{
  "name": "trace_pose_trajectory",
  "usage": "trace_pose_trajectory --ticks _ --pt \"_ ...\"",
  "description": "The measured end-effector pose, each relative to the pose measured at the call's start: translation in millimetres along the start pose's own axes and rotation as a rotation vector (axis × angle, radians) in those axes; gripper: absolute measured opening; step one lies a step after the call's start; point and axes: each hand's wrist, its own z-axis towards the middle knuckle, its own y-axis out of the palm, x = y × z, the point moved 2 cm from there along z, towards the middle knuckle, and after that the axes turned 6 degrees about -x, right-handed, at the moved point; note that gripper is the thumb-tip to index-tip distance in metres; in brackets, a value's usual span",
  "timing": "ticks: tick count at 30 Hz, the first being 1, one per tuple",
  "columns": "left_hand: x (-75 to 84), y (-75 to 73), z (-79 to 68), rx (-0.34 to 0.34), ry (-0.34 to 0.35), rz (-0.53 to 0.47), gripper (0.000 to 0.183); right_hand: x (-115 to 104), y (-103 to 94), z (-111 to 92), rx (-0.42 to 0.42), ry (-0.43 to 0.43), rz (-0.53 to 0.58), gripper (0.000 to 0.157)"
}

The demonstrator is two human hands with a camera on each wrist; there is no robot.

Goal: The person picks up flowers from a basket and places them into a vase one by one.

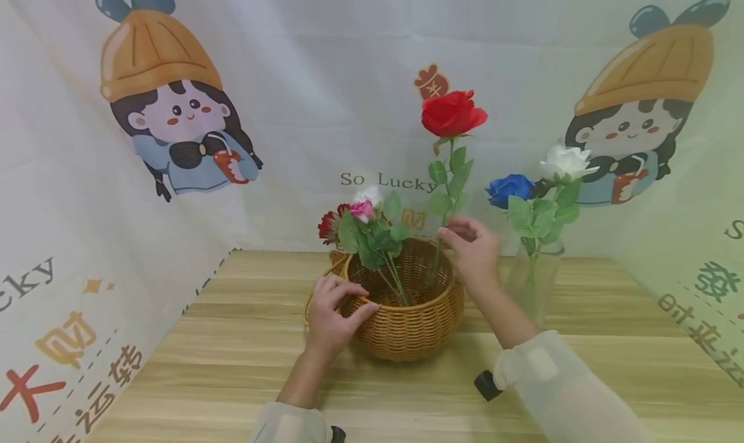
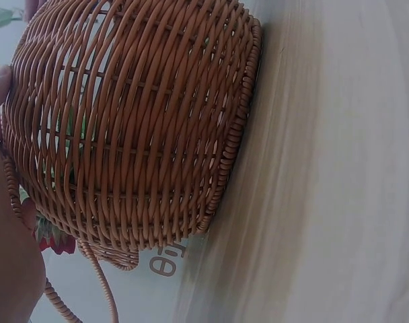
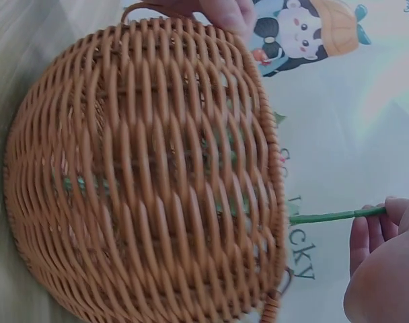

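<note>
A round brown wicker basket (image 1: 407, 333) stands on the wooden tabletop. My left hand (image 1: 332, 314) grips its front left rim between thumb and fingers. Above the basket's right side, my right hand (image 1: 478, 254) pinches the green stem of a red rose (image 1: 453, 115), whose lower end reaches down inside the basket. In the right wrist view, the stem (image 3: 329, 217) runs from the fingers to behind the rim. Leaning to the left in the basket are a pink flower (image 1: 363, 211), a white flower (image 1: 372, 196) and a dark red flower (image 1: 329, 226).
Right of the basket, a clear glass vase (image 1: 540, 294) holds a blue rose (image 1: 511, 190) and a white rose (image 1: 566, 163). The basket's handle (image 1: 307, 306) hangs at its left side. A printed white cloth (image 1: 302, 94) surrounds the wooden tabletop (image 1: 221, 352) at the back and sides.
</note>
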Motion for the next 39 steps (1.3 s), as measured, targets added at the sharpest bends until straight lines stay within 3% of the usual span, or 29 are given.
trace_pose_trajectory --ticks 12,23,27,34,39 --pt "-1.6 1.9 -0.7 0.005 0.019 0.0 0.018 -17.6 -28.2 4.1 0.075 -0.057 -0.084 0.02" --pt "-0.5 0.6 1.3 0.019 0.022 0.003 0.02 -35.4 -54.6 12.1 0.182 -0.231 -0.053 0.007" --pt "-0.9 1.5 1.3 0.015 0.02 -0.005 0.019 -37.6 -69.8 16.6 0.23 -0.227 -0.07 0.016" --pt "-2.6 1.2 0.2 0.014 0.015 -0.003 0.02 -41.9 -90.3 21.3 0.293 -0.228 -0.204 0.01" --pt "-2.9 1.6 -0.6 0.015 0.017 0.001 0.019 -39.5 -101.2 24.7 0.326 -0.247 -0.282 0.014"
